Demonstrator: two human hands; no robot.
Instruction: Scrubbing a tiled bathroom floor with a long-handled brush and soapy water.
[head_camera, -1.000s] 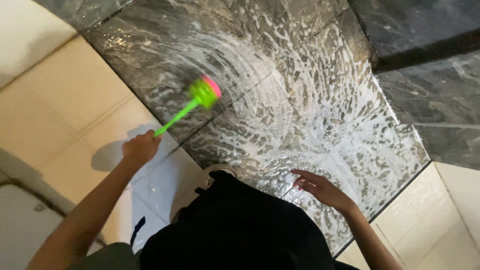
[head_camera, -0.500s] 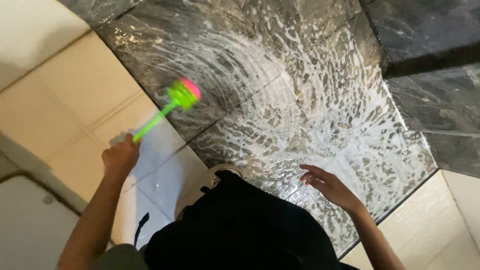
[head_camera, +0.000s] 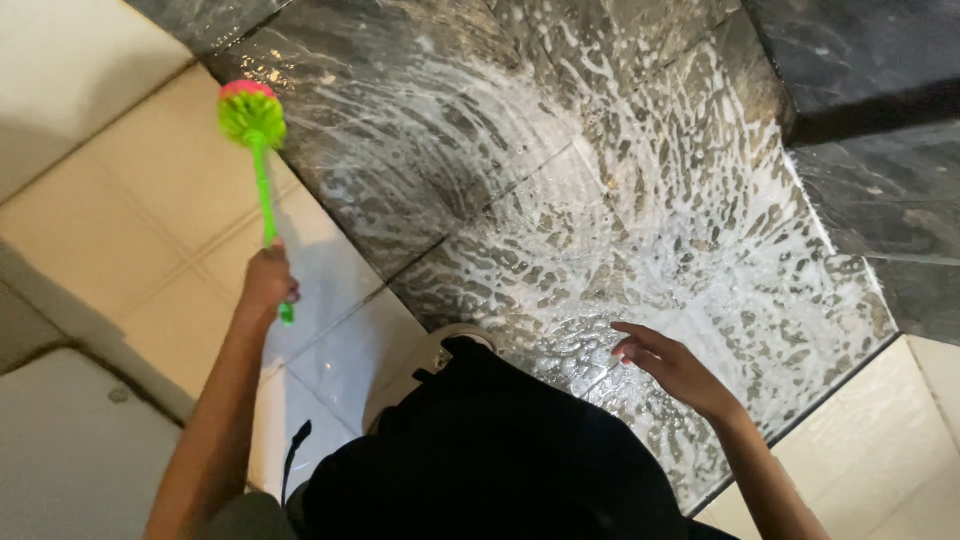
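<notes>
A dark marble floor (head_camera: 620, 150) fills most of the view, its slabs streaked with white soapy foam (head_camera: 640, 230) in curved sweeps. Along its left edge run pale cream tiles (head_camera: 130, 210), some wet and shiny near the person's dark clothing (head_camera: 480, 450). A shoe (head_camera: 425, 365) peeks out just above the clothing. The left hand (head_camera: 268, 282) is closed around the green handle of a brush (head_camera: 258, 150), whose green and pink head sits over the border of tile and marble. The right hand (head_camera: 672, 365) hovers open, fingers spread, above the foamy marble.
</notes>
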